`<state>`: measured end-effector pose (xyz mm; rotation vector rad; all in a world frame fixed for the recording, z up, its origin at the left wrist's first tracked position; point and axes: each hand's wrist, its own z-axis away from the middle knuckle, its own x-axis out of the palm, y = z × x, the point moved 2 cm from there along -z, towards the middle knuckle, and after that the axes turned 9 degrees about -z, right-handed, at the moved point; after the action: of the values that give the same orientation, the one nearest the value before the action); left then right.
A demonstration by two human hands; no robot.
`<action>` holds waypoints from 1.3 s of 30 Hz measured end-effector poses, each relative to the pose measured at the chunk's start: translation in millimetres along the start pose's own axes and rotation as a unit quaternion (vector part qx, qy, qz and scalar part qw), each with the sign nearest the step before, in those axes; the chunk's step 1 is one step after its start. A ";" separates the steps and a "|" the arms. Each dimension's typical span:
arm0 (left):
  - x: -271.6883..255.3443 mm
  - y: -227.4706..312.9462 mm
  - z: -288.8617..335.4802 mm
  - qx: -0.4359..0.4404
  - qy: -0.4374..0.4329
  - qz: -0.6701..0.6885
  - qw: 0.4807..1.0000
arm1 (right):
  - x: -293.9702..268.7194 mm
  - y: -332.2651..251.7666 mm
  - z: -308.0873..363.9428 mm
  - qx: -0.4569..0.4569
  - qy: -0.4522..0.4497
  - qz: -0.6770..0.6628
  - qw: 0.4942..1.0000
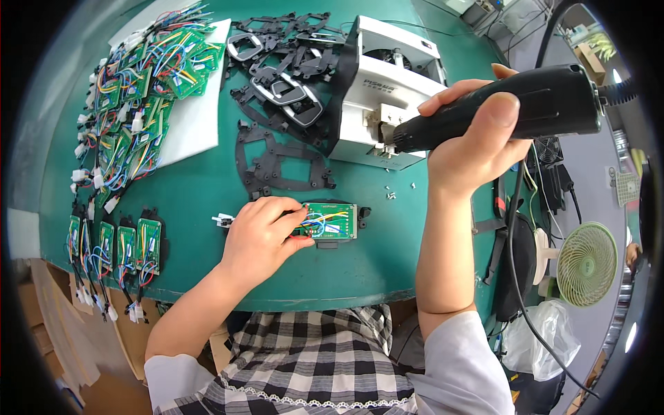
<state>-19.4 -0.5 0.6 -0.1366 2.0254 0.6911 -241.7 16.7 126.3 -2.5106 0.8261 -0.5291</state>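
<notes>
A black electric screwdriver (512,111) lies across my right hand (477,149), with the fingers and thumb wrapped round its body. Its front end meets the metal outlet (389,131) of a white screw feeder (387,86); the bit's tip cannot be made out. On the table before me, my left hand (266,232) grips the left end of a green circuit board (339,220) between thumb and fingers. Coloured wires cross the board, and a black plastic part shows beneath it. White connectors (223,220) stick out left of my left hand.
Several loose screws (391,195) lie below the feeder. A black plastic frame (283,166) and a pile of similar frames (287,90) are farther back. Wired boards (138,104) heap up at far left, with several more (149,245) near the front edge. A green fan (586,264) stands right.
</notes>
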 end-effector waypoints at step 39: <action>2.4 8.1 -3.6 -0.010 -0.014 0.007 1.000 | 22.9 -1.3 69.6 0.233 -0.039 -0.130 0.963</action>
<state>-26.4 4.8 3.3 -0.1237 1.9956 0.7186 -190.5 23.3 74.2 -2.1882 0.2931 -0.6223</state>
